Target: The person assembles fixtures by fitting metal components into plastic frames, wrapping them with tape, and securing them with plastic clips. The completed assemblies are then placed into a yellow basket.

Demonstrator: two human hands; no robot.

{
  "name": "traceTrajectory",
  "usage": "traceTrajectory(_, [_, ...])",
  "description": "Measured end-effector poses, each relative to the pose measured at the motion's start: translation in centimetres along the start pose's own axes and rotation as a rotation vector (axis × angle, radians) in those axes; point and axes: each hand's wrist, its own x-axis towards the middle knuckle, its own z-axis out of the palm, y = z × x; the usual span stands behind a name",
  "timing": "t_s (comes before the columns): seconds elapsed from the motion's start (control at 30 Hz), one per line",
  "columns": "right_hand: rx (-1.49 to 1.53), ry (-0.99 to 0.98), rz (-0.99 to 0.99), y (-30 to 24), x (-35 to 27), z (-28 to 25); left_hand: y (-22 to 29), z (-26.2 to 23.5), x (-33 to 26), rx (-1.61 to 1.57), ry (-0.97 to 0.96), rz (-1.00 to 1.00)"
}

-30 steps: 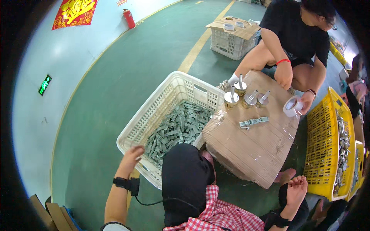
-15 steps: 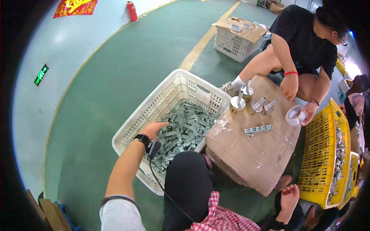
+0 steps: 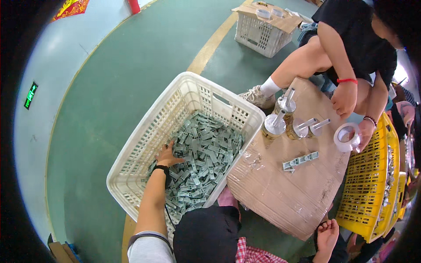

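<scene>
Reaching into the white crate (image 3: 144,144), the left hand (image 3: 165,154) lies spread on the grey metal clips (image 3: 204,153), grasping none; right hand (image 3: 326,234) open, empty; crate well stocked, one clip strip (image 3: 300,160) on the cardboard tabletop (image 3: 280,193).

Grey sleeve, black wrist strap (image 3: 160,168).

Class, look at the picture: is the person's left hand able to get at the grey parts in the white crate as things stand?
Probably yes. The left hand is already inside the open-topped white crate, resting on the heap of grey parts; nothing covers them or stands between.
</scene>
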Motion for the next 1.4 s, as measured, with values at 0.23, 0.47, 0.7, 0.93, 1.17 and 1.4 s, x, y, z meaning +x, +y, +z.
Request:
traceTrajectory(0.23, [0.014, -0.167, 0.040, 1.0, 0.0, 3.3, -1.7, 5.8, 1.0, 0.073, -0.079, 0.237])
traceTrajectory(0.47, [0.052, -0.225, 0.004, 0.1, -1.1, 4.4, 3.2, 8.2, -1.7, 0.006, 0.094, 0.156])
traceTrajectory(0.7, [0.121, -0.200, 0.020, -0.5, -2.5, 5.0, 4.3, 7.0, -3.0, -0.001, 0.105, 0.177])
traceTrajectory(0.93, [0.183, -0.283, -0.089, -2.6, -3.9, 3.2, 4.0, 3.1, -6.1, -0.095, 0.112, 0.366])
traceTrajectory(1.17, [0.197, -0.291, -0.119, -3.0, -4.2, 2.4, 18.1, -11.9, -19.9, -0.283, 0.415, 0.960])
traceTrajectory(1.4, [0.181, -0.293, -0.086, -2.6, -4.0, 2.6, 29.7, -9.7, -22.5, 0.227, -0.195, 1.517])
